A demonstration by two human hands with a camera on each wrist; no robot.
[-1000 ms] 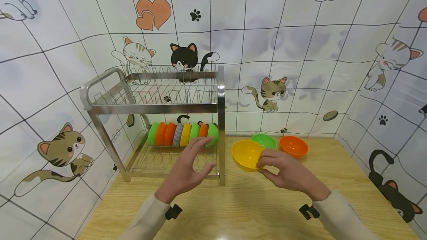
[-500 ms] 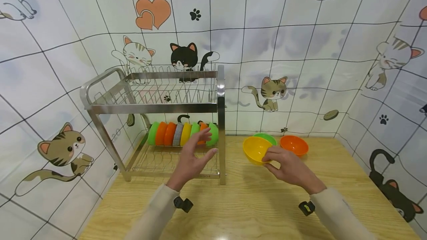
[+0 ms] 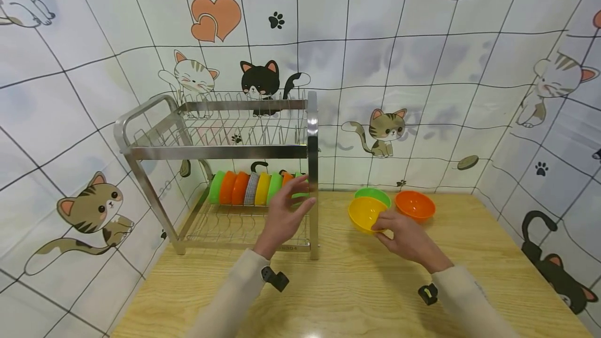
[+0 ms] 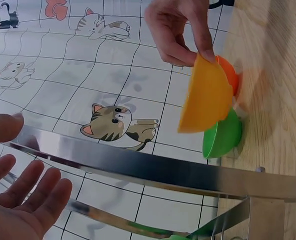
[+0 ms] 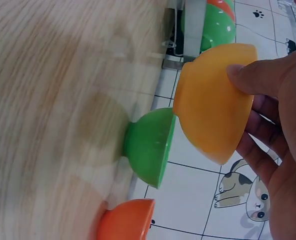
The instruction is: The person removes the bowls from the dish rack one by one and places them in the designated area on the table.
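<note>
Bowl [image 3: 365, 214], yellow, is pinched at its rim by my right hand [image 3: 407, 236] above the table [image 3: 338, 286], near the green bowl [image 5: 150, 145]; my left hand [image 3: 284, 218], fingers apart, holds nothing near the rack [image 3: 216, 152].

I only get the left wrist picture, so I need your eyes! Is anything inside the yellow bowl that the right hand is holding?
Observer: I see nothing in it; the head view looks into the yellow bowl, past the fingers of the right hand.
Operator: What's on the rack's bottom shelf?
Observer: The lower shelf carries a row of bowls standing on edge.
Operator: Are they all plain colours?
Observer: No, the grey bowl, fourth from the left, looks patterned.
</note>
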